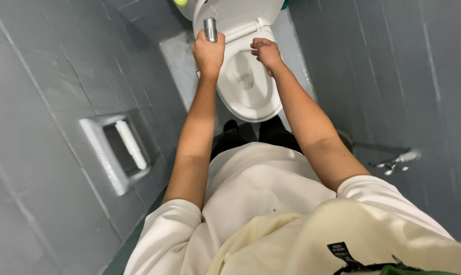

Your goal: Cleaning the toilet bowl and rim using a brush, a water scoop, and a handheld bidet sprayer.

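Left hand (208, 51) was closed in a fist around a shiny silver metal spray nozzle (210, 29), whose cylindrical body stood upright out of the top of the grip, its long axis running away from the person toward the raised lid. That nozzle sat over the left rim of the white oval ceramic toilet bowl (248, 99), just beside the seat hinge. Right hand (265, 52) hovered over the opposite side of the bowl with fingers loosely curled and nothing visibly held, near the nozzle but apart from it. A recessed wall holder with a white paper roll (131, 144) lay well apart on the grey tiled wall to the person's left.
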